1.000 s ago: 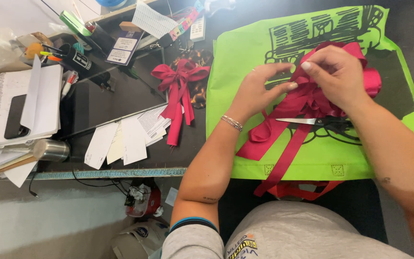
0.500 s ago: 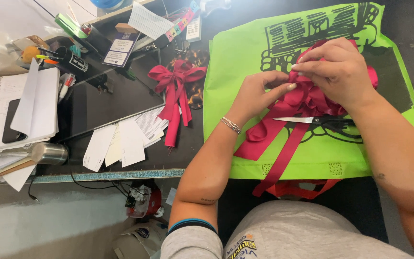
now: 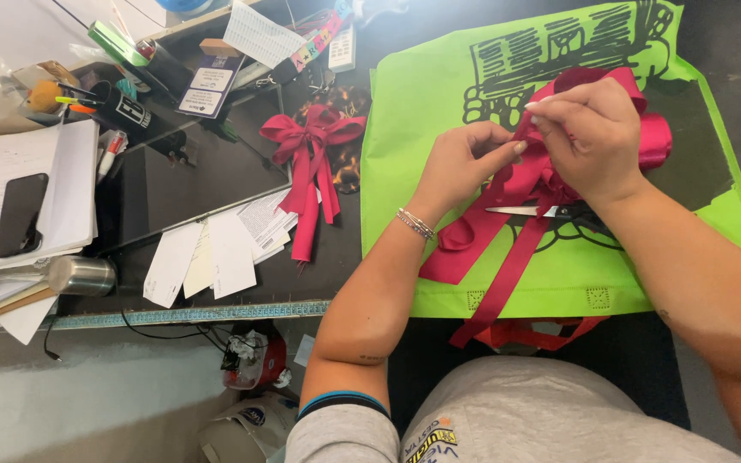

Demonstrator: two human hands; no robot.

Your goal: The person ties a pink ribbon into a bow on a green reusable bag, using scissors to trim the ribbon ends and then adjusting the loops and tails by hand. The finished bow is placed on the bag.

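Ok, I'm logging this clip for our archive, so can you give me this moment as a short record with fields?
Left hand: the left hand pinches the glossy red satin ribbon bow
Right hand: the right hand grips the same bow from above
Surface under bow: flat lime green fabric bag with black print
Tool: silver scissors lie on the bag, partly under the ribbon
Nearby: a second, finished red bow on the dark table
Far left: black phone on a white notebook

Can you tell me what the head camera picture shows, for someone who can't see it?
Two hands, left hand and right hand, pinch a red ribbon bow over a bright green bag. Scissors lie under it, and a finished red bow lies to the left.
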